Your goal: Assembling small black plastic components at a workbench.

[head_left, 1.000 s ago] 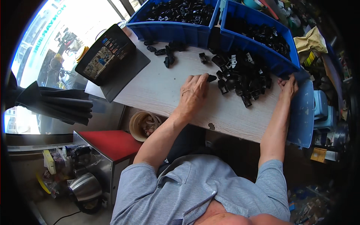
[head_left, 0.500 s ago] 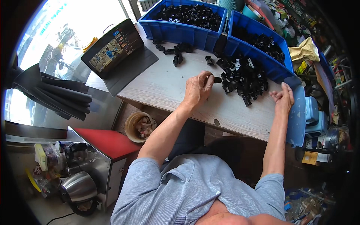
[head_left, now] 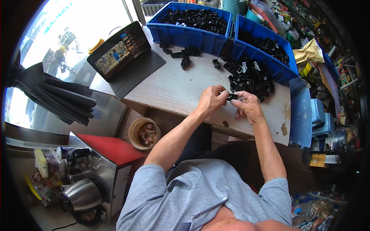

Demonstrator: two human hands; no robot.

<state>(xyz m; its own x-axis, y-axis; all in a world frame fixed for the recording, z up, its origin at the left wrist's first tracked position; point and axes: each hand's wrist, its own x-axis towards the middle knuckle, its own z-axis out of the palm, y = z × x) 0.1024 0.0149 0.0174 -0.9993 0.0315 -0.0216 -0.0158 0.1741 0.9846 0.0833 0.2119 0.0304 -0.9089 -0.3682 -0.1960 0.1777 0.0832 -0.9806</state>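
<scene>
Between my two hands is a small black plastic part point(head_left: 232, 97), held just above the near side of the table. My left hand point(head_left: 212, 101) pinches its left end between thumb and fingertips. At its right end, the thumb and fingers of my right hand point(head_left: 250, 107) close on it, with the lower fingers curled under. Beyond my hands lies a heap of similar black parts point(head_left: 248, 79), some showing bright metal. One loose part point(head_left: 216, 64) sits left of the heap, and a small cluster of black parts point(head_left: 185, 61) lies farther left.
Two blue bins point(head_left: 185, 31) point(head_left: 258, 54) of black parts line the table's far side. A tablet point(head_left: 115, 54) in a dark case stands at the left. A light blue tray point(head_left: 300, 115) flanks the right edge. Below the table's left front stands a waste bucket point(head_left: 133, 131).
My right hand has come from the table's right edge to the black part and taken its right end. My left hand has moved slightly right and nearer, still gripping the part.
</scene>
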